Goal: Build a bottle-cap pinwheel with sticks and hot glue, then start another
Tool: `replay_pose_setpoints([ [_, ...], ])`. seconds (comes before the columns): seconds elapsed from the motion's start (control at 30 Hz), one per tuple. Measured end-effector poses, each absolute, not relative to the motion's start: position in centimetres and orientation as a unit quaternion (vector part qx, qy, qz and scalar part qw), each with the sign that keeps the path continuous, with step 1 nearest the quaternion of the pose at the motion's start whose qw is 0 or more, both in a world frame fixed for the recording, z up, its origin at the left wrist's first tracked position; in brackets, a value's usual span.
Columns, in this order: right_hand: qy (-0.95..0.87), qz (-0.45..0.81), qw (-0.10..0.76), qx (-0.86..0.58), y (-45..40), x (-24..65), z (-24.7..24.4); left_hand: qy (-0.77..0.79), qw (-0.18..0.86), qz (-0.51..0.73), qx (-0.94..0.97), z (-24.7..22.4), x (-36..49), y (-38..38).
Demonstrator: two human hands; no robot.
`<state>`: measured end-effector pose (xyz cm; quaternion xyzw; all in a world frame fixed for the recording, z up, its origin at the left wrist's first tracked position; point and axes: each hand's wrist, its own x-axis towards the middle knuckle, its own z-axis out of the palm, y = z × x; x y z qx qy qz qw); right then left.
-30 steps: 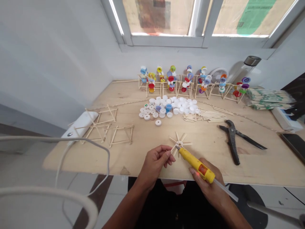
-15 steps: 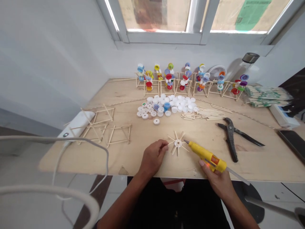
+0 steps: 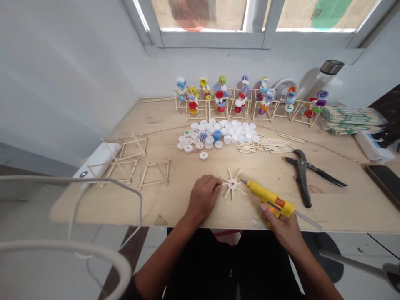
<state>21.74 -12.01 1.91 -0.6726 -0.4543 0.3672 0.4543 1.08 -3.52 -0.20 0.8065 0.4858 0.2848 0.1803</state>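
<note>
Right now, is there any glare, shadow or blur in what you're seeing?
In the head view, daylight glares white along the bottom of the window; the metal-capped bottle casts a soft shadow on the wall; the near pale cable looks blurred; the yellow hot glue gun and spoked stick wheel read fairly clearly.

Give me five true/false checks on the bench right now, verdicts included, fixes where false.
1. The right hand holds the yellow glue gun. True.
2. The left hand is at the spoked stick wheel. True.
3. The yellow glue gun points away from the spoked stick wheel. False: it points towards it.
4. The pliers lie left of the spoked stick wheel. False: the pliers lie to its right, beyond the yellow glue gun.
5. The pile of caps is all red. False: most are white, with a few blue.
</note>
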Motion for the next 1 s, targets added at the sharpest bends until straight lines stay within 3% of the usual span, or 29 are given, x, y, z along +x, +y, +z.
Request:
replay_pose_setpoints([
  [1.0, -0.444, 0.41, 0.438, -0.666, -12.05, 21.83, 1.9, 0.478, 0.135, 0.268, 0.826, -0.53, 1.21, -3.41],
])
